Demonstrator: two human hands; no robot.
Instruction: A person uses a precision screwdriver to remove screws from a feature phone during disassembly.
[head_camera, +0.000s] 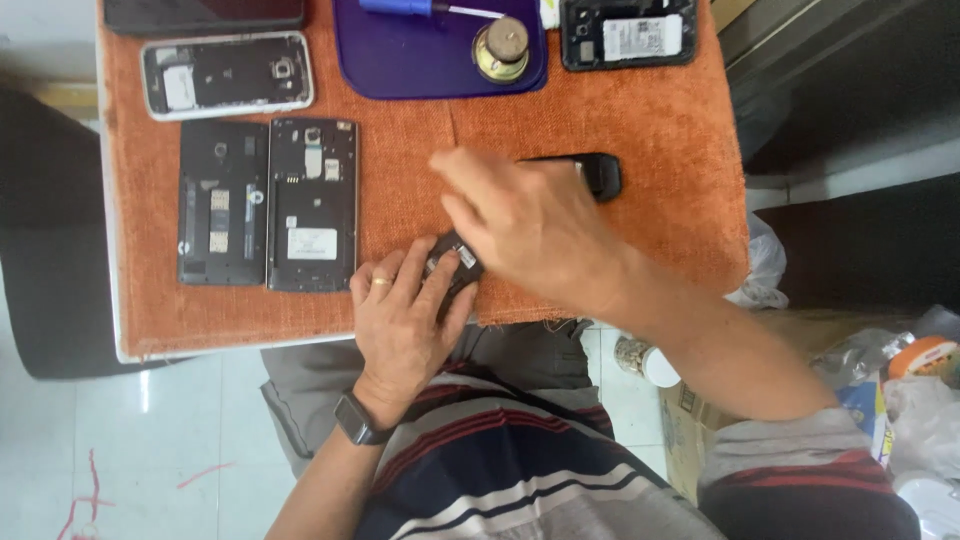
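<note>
The left hand (405, 320) lies flat, fingers spread, palm down. The right hand (530, 225) reaches across above it, fingers loosely extended forward.

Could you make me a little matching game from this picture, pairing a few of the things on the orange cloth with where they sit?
Things:
1. purple tray
2. white-framed phone
3. small dark phone
4. round brass weight

Places:
A. under the left hand, at the near edge of the orange cloth
B. standing on the tray
C. far left of the cloth, above two open black phones
D. top middle of the cloth

Pairs: 1-D, 2-C, 3-A, 4-B
</note>
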